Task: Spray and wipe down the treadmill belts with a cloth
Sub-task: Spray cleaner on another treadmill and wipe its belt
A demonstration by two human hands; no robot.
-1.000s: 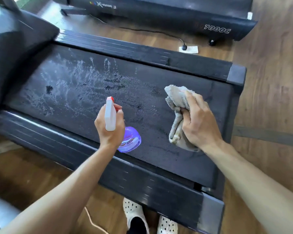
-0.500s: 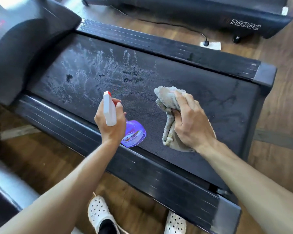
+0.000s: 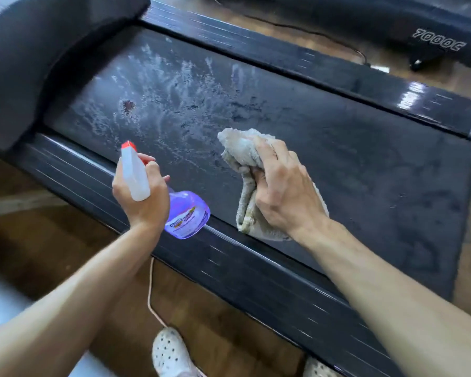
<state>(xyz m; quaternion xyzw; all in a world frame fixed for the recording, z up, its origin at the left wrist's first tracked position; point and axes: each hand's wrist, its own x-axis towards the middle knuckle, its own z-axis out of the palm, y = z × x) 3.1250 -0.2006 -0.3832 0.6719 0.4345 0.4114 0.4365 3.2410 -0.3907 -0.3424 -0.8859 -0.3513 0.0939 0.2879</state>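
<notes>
A black treadmill belt [image 3: 351, 164] runs across the view, with white spray foam [image 3: 172, 91] spread over its left part. My left hand [image 3: 144, 197] grips a spray bottle [image 3: 186, 216] with purple liquid, a white head and a red nozzle, held over the belt's near edge. My right hand [image 3: 283, 191] presses a bunched beige cloth [image 3: 242, 151] onto the belt, just right of the foam. The cloth's lower part hangs out below my palm.
Ribbed black side rails [image 3: 256, 278] flank the belt. The motor hood [image 3: 38, 63] rises at the left. A second treadmill [image 3: 419, 31] marked 7000C stands behind, with a cable on the wooden floor [image 3: 46, 246]. My white perforated shoes [image 3: 169, 355] stand below the near rail.
The view has shifted left along the belt. Both hands have moved left with it, and the cloth now sits closer to the foam patch. The bottle stays gripped.
</notes>
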